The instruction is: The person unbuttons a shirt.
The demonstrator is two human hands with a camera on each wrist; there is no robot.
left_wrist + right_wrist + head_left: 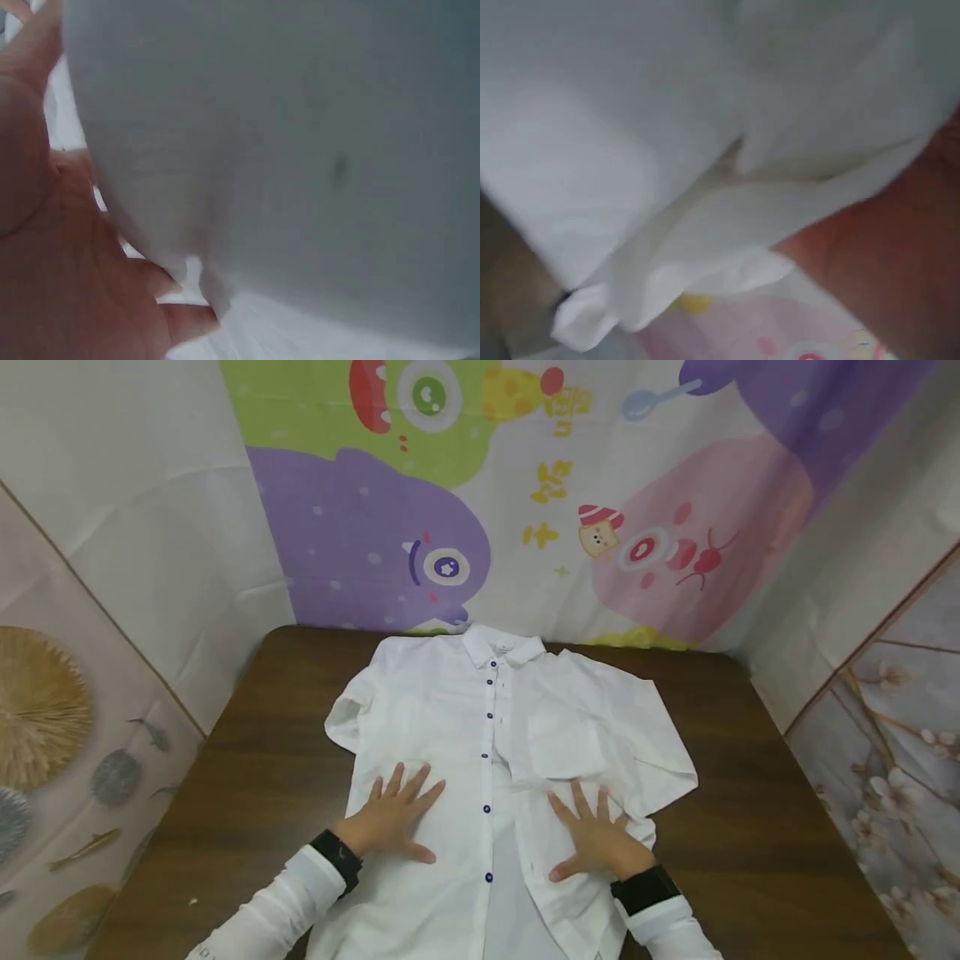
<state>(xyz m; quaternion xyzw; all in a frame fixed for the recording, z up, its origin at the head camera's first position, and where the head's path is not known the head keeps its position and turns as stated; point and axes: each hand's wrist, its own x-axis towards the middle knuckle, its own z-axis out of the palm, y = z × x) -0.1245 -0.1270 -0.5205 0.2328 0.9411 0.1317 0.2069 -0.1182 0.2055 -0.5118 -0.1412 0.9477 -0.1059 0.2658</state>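
A white short-sleeved shirt lies front up, collar at the far side, with a row of dark blue buttons down its middle. Its front hangs apart lower down. On the left half of the shirt, my left hand rests with fingers spread. My right hand lies spread on the other half, just below the chest pocket. In the left wrist view, white cloth fills most of the picture beside the palm. Folded white cloth hides much of the hand in the right wrist view.
The shirt lies on a dark brown wooden table. Behind the table's far edge hangs a cartoon-printed curtain. Patterned panels stand left and right.
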